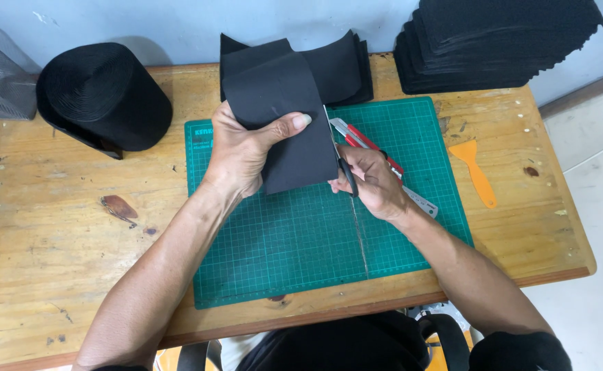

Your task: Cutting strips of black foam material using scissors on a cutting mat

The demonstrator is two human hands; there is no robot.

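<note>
Both hands meet mid-mat: left hand (241, 152) pinches black sheet (284, 124) upright, right hand (373, 180) grips scissors (346, 172).

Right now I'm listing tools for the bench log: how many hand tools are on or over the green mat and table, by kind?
Scissors, in the right hand: 1
Utility knife: 1
Steel ruler: 1
Orange scraper: 1
Total: 4

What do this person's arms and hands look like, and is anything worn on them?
Both forearms are bare; no gloves, watch or rings show on the left hand or the right hand. Black short sleeves appear only at the bottom edge, near the upper arms. The left thumbnail is short and plain.
</note>
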